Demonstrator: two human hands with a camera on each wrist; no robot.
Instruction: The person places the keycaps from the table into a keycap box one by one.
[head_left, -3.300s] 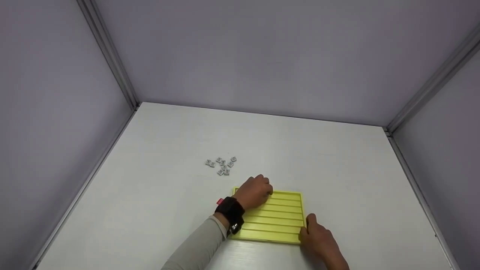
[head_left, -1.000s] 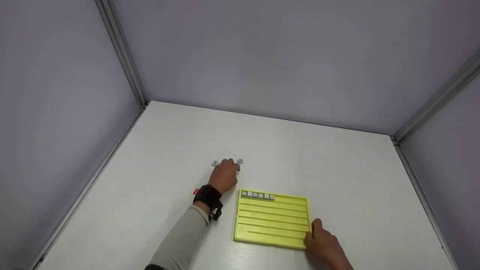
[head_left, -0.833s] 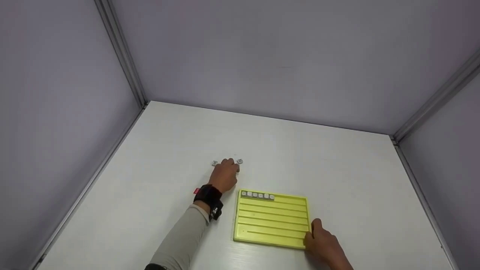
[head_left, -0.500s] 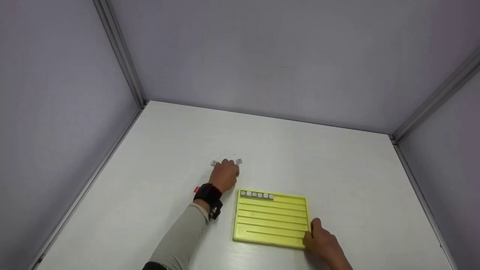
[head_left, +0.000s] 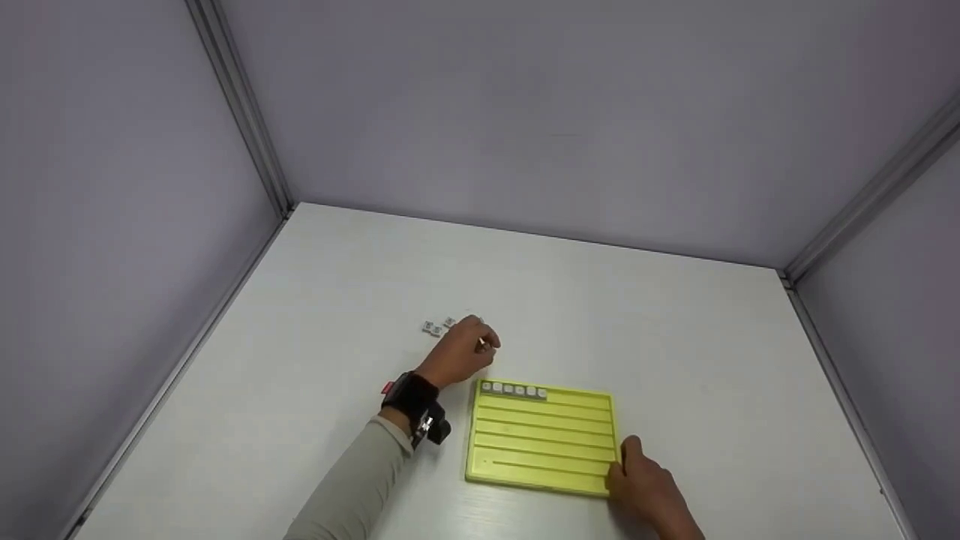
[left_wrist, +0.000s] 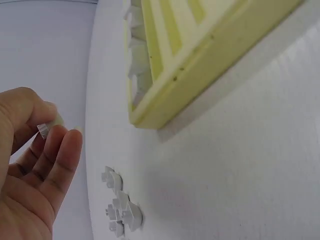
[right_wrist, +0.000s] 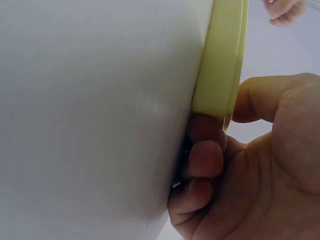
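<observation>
From the head cam I had the left hand (head_left: pixel 461 352) lifted just off the tabletop (head_left: pixel 315 315), thumb and fingertips pinched round one small white tile (head_left: pixel 482 342). Left wrist cam confirmed it: tile (left_wrist: pixel 46 128) nipped between thumb and index, other fingers loosely curled beside it, nothing else in the hand. Yellow slotted board (head_left: pixel 541 439) lay flat, at about 5 o'clock from that hand and just beside it. Its grooves ran 9-to-3 across my view, long side the same way. Top groove already carried a short row of placed tiles (head_left: pixel 514 390) packed at its 9 o'clock end; the free stretch of that groove started right after the last one and ran toward 3 o'clock. So the pinched tile sat at roughly 11 o'clock from that row's open end, near but not over the board. My read: left hand was clearly the nearer one, and the tile would need to go in aligned to the groove axis. Right hand (head_left: pixel 645 487) was at the board's 5 o'clock corner, thumb on the top face and fingers curled under the edge, gripping it; right wrist cam showed the fingers (right_wrist: pixel 205 155) wrapped under the yellow rim (right_wrist: pixel 220 65). Loose tiles (head_left: pixel 436 327) remained in a small cluster on the tabletop at 10 o'clock from the left hand, close by.
</observation>
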